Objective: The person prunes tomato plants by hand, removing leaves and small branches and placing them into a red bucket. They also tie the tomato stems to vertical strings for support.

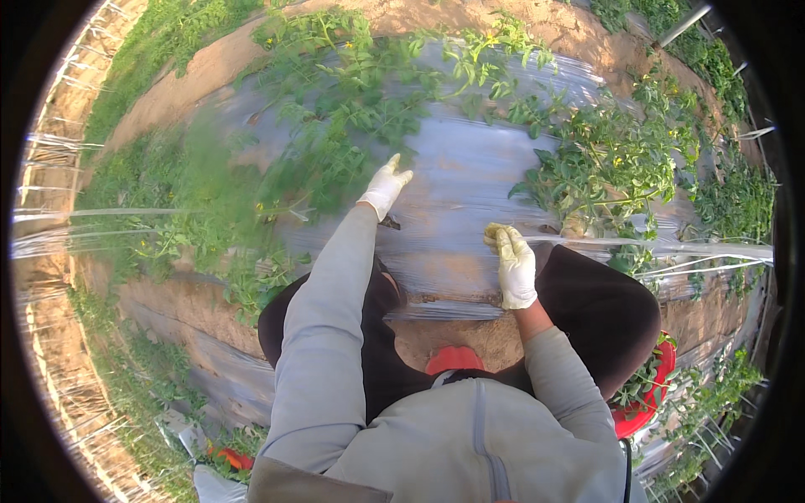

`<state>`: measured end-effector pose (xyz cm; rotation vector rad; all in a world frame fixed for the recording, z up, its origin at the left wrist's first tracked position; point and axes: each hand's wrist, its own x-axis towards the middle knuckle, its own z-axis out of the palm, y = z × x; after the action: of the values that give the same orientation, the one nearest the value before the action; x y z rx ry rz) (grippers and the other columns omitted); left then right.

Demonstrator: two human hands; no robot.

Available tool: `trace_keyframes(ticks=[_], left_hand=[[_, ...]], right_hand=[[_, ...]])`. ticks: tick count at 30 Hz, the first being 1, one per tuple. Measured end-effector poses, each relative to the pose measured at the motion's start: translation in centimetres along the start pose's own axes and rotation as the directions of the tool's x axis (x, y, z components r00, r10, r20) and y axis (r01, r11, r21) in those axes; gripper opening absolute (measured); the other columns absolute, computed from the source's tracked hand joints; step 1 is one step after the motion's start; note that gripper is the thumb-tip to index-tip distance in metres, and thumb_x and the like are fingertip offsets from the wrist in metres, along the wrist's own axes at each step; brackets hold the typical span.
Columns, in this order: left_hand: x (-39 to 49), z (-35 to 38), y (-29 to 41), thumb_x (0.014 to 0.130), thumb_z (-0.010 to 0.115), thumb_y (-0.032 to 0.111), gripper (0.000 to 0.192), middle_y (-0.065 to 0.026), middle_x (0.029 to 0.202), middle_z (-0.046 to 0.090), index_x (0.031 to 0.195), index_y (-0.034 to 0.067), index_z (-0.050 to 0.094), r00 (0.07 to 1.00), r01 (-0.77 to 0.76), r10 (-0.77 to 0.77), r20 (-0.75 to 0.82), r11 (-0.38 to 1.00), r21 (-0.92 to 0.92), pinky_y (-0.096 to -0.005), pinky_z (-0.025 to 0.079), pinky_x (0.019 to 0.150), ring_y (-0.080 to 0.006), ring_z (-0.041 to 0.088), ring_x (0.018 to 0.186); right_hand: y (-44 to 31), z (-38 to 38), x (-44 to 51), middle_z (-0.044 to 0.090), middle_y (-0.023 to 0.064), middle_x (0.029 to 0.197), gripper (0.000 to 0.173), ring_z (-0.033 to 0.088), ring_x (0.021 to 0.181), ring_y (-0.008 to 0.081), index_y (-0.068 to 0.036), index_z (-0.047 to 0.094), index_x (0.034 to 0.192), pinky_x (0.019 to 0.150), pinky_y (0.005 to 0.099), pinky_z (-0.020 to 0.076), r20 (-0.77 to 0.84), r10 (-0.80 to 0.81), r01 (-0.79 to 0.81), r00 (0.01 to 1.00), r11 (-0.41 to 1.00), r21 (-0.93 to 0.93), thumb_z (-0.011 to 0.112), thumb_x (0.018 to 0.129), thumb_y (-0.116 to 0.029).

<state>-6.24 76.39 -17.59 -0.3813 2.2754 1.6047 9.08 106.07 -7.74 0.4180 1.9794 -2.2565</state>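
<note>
My left hand (387, 187), in a white glove, reaches forward with its fingers apart and nothing visible in them. Just beyond and to its left are the leafy stems of a tomato plant (333, 157), partly blurred. My right hand (517, 264), also gloved and stained yellow-green at the fingertips, is lower, in front of my right knee, with the fingers curled together. A pale plastic twine (654, 242) runs from the right up to these fingers; whether they grip it is unclear. Below both hands lies silvery plastic mulch film (471, 170).
More tomato plants (610, 163) with yellow flowers grow at the right. Further strings (126, 212) stretch in from the left. A red tub (663, 383) with leafy cuttings is by my right hip. A red object (454, 358) shows between my legs. A metal pole (682, 26) stands top right.
</note>
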Motion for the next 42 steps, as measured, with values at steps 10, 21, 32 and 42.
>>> trace_keyframes(ticks=[10,21,32,42], left_hand=[[7.4,-9.0,-14.2,0.094,0.059,0.049,0.056,-0.0152,0.137,0.063,0.130,0.007,0.065,0.874,0.475,-0.373,-0.311,0.518,0.712,-0.0384,0.049,0.102,-0.0286,0.061,0.127],[15.9,-6.5,-13.7,0.094,0.063,0.044,0.056,-0.0159,0.139,0.060,0.134,0.004,0.061,0.791,0.390,-0.423,-0.442,0.905,-0.168,-0.0374,0.044,0.106,-0.0265,0.057,0.128],[16.2,-3.5,-9.6,0.094,0.071,0.025,0.041,-0.0129,0.128,0.066,0.127,0.002,0.065,0.967,-0.146,0.128,-0.220,0.987,-0.071,-0.0338,0.047,0.101,-0.0225,0.062,0.118],[9.3,0.1,-4.6,0.092,0.070,0.021,0.041,-0.0138,0.125,0.070,0.127,0.000,0.065,0.899,-0.009,-0.202,0.390,0.879,0.476,-0.0354,0.049,0.100,-0.0254,0.066,0.115]], right_hand=[[-1.2,-0.9,3.0,0.068,0.0090,0.112,0.027,0.067,0.099,0.0168,0.002,0.063,0.120,0.090,0.0305,0.0532,-0.072,0.219,-0.215,0.973,0.975,0.050,0.050,0.109,-0.018],[0.1,-2.4,3.0,0.071,0.0102,0.109,0.030,0.069,0.095,0.0165,0.002,0.064,0.121,0.085,0.0297,0.0547,-0.152,0.392,-0.374,0.907,0.918,0.133,0.051,0.108,-0.022],[-0.3,-2.5,1.4,0.071,0.0106,0.109,0.031,0.069,0.092,0.0155,0.002,0.064,0.121,0.084,0.0295,0.0541,-0.122,0.326,-0.316,0.937,0.944,0.096,0.053,0.107,-0.024],[0.1,-3.5,-1.0,0.069,0.0088,0.109,0.026,0.067,0.097,0.0169,0.003,0.062,0.123,0.087,0.0308,0.0541,-0.064,0.315,-0.307,0.947,0.945,0.112,0.051,0.107,-0.014]])
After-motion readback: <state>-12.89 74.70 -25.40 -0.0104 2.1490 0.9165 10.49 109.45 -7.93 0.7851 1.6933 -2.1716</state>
